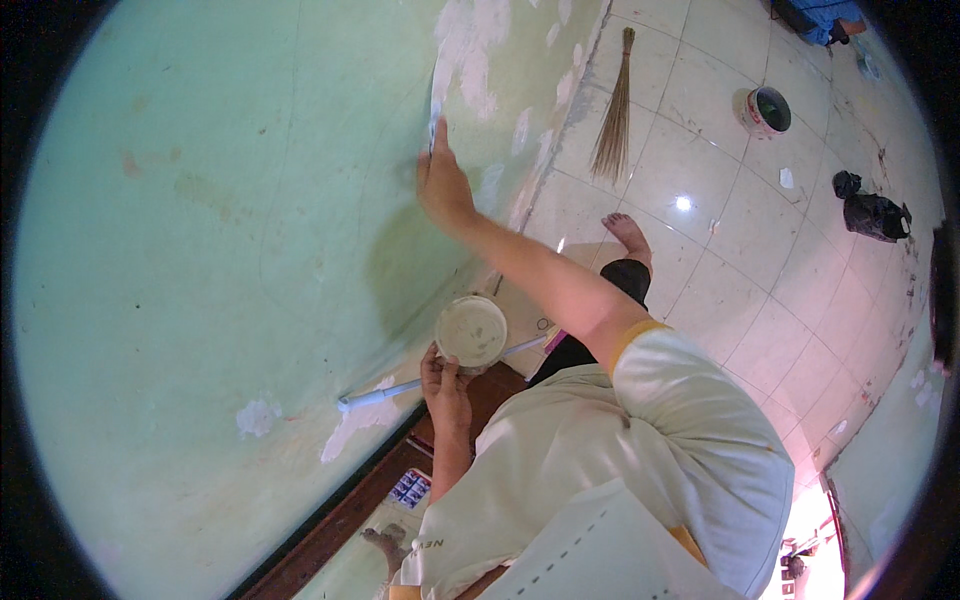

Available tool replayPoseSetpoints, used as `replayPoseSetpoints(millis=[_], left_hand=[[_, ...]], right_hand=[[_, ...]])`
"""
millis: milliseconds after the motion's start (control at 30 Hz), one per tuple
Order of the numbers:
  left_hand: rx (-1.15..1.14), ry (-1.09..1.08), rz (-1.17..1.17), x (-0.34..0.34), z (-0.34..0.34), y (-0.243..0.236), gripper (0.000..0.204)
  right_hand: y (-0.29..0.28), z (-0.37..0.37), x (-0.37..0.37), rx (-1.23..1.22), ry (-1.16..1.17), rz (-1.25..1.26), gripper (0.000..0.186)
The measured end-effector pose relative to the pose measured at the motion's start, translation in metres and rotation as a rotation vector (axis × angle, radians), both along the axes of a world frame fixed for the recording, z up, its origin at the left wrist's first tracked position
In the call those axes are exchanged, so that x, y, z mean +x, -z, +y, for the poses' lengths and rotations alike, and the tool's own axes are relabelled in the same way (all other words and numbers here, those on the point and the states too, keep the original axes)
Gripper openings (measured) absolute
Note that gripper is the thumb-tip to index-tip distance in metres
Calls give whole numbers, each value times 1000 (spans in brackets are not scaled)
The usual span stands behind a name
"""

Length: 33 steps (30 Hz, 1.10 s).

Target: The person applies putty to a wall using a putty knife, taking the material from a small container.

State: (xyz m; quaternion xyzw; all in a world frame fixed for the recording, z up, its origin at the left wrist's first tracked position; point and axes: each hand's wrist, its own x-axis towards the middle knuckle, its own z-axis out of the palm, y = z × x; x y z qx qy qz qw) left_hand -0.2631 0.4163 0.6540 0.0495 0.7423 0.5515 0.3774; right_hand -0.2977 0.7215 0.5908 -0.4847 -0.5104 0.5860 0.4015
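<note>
My right hand (447, 187) is closed around a putty knife (434, 122), seen nearly edge-on, with its thin blade against the green wall (230, 230). Just past the blade lies a white putty patch (468, 55). In front of my body, my left hand (446, 385) grips a round, pale tub (472, 332) by its side. Its open top faces up, and whitish smears show inside.
A light blue pole (385, 393) leans by the wall below the tub, near a dark wooden ledge (340, 505). On the tiled floor are a stick broom (617, 105), a bucket (767, 112) and a black plastic bag (876, 217). Part of another person (822, 18) shows at the upper right.
</note>
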Motion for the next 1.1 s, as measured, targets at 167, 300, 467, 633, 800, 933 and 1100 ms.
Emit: replayPoseSetpoints(millis=[167, 300, 467, 633, 800, 933, 1100], left_hand=[[-4, -31, 28, 0, 3, 0, 40], [33, 3, 1, -1, 2, 1, 41], [26, -26, -14, -2, -5, 9, 40], [22, -20, -2, -5, -6, 11, 41], [-10, -13, 41, -4, -3, 10, 45], [24, -11, 5, -4, -4, 10, 45], [46, -4, -10, -7, -3, 12, 45]], right_hand=[[14, -26, 29, 106, 107, 21, 58], [5, 49, 31, 135, 235, -9, 57], [-2, 37, 8, 109, 48, -73, 59], [15, -32, 18, 60, -62, -49, 58], [7, 44, 29, 451, 375, -69, 55], [-7, 92, 24, 123, 135, -156, 57], [-3, 10, 11, 223, -50, -122, 61]])
